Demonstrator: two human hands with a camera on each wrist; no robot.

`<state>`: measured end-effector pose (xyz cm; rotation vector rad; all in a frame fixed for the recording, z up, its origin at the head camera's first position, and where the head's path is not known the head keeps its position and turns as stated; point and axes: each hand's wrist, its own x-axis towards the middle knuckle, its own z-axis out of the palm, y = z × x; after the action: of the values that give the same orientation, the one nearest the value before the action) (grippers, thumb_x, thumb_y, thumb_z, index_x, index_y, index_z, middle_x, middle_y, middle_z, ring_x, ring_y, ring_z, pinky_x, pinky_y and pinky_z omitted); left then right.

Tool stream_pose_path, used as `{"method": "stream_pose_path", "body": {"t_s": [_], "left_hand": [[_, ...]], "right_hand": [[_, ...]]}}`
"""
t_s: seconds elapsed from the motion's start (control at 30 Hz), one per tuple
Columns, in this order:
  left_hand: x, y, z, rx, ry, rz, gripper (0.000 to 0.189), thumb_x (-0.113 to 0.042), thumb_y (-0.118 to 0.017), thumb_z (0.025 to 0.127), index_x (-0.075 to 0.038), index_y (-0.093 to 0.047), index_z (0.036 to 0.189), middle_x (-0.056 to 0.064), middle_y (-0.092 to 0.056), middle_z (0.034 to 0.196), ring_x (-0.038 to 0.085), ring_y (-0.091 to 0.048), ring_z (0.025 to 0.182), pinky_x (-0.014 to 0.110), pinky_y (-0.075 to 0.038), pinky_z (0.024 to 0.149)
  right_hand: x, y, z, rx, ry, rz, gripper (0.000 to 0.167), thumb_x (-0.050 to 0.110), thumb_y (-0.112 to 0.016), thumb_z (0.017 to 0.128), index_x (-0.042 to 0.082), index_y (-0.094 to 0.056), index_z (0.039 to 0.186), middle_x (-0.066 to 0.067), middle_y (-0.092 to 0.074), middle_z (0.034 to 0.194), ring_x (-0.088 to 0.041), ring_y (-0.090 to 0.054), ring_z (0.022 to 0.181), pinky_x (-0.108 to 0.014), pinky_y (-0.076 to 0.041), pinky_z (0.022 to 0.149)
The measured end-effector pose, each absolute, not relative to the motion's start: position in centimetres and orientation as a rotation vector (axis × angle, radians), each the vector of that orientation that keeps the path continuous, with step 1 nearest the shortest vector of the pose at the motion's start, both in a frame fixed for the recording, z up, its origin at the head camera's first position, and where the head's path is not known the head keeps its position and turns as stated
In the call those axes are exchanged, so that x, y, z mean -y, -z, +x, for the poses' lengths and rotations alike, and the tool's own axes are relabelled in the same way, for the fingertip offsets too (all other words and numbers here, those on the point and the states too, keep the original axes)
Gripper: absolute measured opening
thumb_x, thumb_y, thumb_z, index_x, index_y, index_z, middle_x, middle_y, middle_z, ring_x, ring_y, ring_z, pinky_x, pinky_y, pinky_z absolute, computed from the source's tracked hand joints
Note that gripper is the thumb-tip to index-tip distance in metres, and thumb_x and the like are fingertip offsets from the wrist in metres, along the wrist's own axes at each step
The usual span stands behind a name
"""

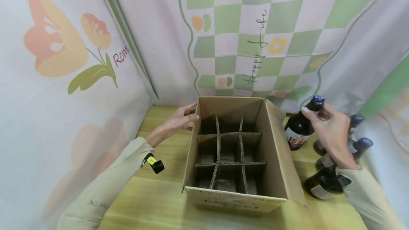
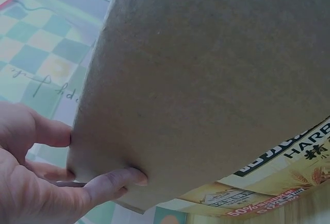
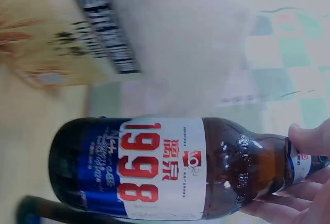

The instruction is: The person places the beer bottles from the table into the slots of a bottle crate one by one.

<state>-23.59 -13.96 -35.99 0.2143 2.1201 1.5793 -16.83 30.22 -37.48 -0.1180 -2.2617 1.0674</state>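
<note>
Brown glass makes the bottle [image 1: 297, 134] stiff, smooth and probably slippery if damp; with its blue cap [image 1: 318, 98] on, it is likely full, its weight low in the body, and a hard knock could crack it. It is between two and three o'clock of the cardboard box [image 1: 236, 109], beyond the folded-out flap [image 1: 289, 162]; whether its base meets the bench [image 1: 166, 201] I cannot tell. The right grip [image 1: 332, 127] pinches the neck, thumb opposite fingers, a sound hold for vertical handling, though the wide body below could swing; a palm around the label [image 3: 165, 167] would steady it more. At ten o'clock, the left grip [image 1: 177, 120] pinches the box's corner, where board should resist bending best. Other bottles [image 1: 322, 187] cluster around three o'clock. Thin dividers [image 1: 233, 134] look light and easily bent.
</note>
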Motion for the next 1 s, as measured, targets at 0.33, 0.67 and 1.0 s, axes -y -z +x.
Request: {"method": "stream_pose_path", "body": {"t_s": [0.33,0.67,1.0], "left_hand": [[14.0,36.1,-23.6,-2.091,-1.605,0.218,0.078,-0.01,-0.06,0.104,-0.02,-0.018,0.169,0.022,-0.021,0.171,0.042,-0.047,0.144,0.042,-0.062,0.099],[14.3,36.1,-23.6,-2.093,-1.619,0.207,0.077,-0.01,-0.06,0.104,-0.02,-0.019,0.169,0.023,-0.02,0.171,0.043,-0.048,0.143,0.044,-0.061,0.1],[14.1,36.1,-23.3,-2.102,-1.62,0.204,0.078,-0.011,-0.06,0.104,-0.018,-0.017,0.169,0.023,-0.02,0.171,0.042,-0.049,0.142,0.043,-0.061,0.1]], "right_hand": [[-29.6,30.5,-16.4,2.104,-1.127,-0.024,0.021,0.015,-0.086,0.088,0.003,-0.08,0.105,0.037,-0.067,0.085,0.013,-0.064,0.075,0.0,-0.052,0.074],[-26.3,24.6,-17.5,1.992,-1.257,0.036,0.025,0.016,-0.086,0.088,-0.002,-0.081,0.105,0.021,-0.075,0.086,0.003,-0.07,0.076,-0.005,-0.055,0.077],[-22.1,22.6,-19.6,2.12,-1.451,0.169,0.034,0.024,-0.087,0.088,0.005,-0.079,0.115,0.017,-0.079,0.095,-0.003,-0.073,0.082,-0.012,-0.055,0.075]]}}
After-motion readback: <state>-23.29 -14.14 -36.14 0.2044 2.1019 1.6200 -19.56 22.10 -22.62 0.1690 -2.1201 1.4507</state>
